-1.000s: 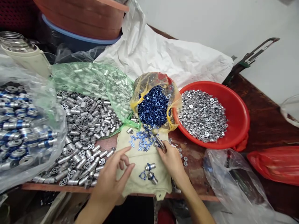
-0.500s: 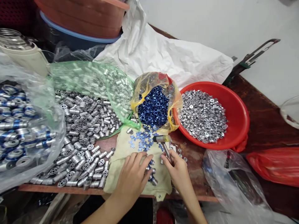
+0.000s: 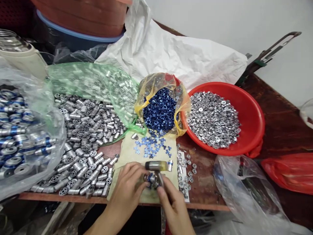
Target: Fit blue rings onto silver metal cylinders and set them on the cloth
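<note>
Head view: right hand wrapped round handle of hammer, head beyond fingertips, above cloth. Left hand: thumb and fingers narrowly spaced at blue-ringed metal parts; blurred, cannot tell if pinched. Parts between hands, just nearside of hammer head.

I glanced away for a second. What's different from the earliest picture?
The left hand moved right, to the metal parts with blue rings; blur hides whether it grips them. The right hand came nearer the person, still holding the hammer, its head now close to those parts. The red basin and yellow bag stayed put.
</note>
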`<action>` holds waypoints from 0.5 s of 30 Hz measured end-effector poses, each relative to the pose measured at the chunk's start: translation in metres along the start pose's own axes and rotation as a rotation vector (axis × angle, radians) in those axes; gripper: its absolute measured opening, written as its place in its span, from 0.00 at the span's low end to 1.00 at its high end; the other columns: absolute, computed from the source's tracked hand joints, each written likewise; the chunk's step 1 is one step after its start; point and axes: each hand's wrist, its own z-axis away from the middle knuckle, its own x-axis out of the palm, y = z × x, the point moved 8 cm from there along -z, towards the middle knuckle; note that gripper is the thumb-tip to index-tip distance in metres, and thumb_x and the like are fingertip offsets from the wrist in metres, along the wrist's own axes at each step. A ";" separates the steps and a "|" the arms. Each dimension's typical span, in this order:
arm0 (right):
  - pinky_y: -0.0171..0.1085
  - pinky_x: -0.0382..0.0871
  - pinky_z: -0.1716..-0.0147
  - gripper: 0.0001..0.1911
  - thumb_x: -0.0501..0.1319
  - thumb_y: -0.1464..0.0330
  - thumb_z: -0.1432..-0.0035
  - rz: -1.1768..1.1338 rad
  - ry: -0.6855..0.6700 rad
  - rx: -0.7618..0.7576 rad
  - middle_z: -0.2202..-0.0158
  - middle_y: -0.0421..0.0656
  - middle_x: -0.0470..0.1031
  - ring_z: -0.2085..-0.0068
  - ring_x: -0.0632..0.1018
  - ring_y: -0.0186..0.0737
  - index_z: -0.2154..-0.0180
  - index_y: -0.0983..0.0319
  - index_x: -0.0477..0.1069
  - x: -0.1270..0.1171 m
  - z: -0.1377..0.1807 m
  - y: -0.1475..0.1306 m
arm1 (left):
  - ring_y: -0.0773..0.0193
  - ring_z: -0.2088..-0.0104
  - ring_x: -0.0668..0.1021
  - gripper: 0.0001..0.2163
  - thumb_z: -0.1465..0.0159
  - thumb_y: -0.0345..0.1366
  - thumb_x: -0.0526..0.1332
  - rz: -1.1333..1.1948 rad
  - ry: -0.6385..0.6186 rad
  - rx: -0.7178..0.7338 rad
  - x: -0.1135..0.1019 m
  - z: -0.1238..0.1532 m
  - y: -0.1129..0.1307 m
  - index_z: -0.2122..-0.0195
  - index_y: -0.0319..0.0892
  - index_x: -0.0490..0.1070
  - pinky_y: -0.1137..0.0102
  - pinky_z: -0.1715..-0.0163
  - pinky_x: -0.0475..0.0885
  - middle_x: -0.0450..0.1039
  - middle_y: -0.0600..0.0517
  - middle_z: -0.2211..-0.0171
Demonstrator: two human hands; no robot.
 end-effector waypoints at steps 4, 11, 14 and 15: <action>0.43 0.63 0.36 0.22 0.53 0.62 0.28 -0.011 -0.193 -0.035 0.37 0.43 0.71 0.35 0.70 0.43 0.35 0.53 0.65 0.024 -0.004 -0.020 | 0.48 0.54 0.73 0.08 0.36 0.29 0.64 -0.031 0.104 -0.084 0.002 0.018 -0.024 0.57 0.47 0.77 0.56 0.57 0.67 0.77 0.48 0.55; 0.40 0.67 0.39 0.24 0.52 0.61 0.27 0.087 -0.013 -0.004 0.36 0.45 0.70 0.37 0.73 0.42 0.34 0.56 0.64 0.009 0.000 -0.006 | 0.52 0.57 0.75 0.08 0.34 0.31 0.62 0.034 0.101 -0.153 -0.004 0.017 -0.027 0.56 0.51 0.75 0.57 0.58 0.65 0.81 0.53 0.60; 0.41 0.66 0.38 0.23 0.52 0.61 0.27 0.098 0.052 -0.044 0.37 0.44 0.71 0.36 0.71 0.43 0.35 0.56 0.66 0.013 0.011 0.000 | 0.52 0.56 0.74 0.08 0.35 0.30 0.62 0.057 0.126 -0.184 -0.007 0.017 -0.024 0.58 0.49 0.74 0.56 0.55 0.64 0.80 0.53 0.60; 0.41 0.65 0.38 0.23 0.52 0.61 0.27 0.106 0.040 -0.064 0.37 0.44 0.71 0.36 0.71 0.43 0.35 0.56 0.66 0.017 0.014 0.000 | 0.52 0.56 0.74 0.07 0.35 0.29 0.62 0.051 0.131 -0.188 -0.007 0.017 -0.023 0.60 0.49 0.74 0.56 0.55 0.63 0.80 0.53 0.60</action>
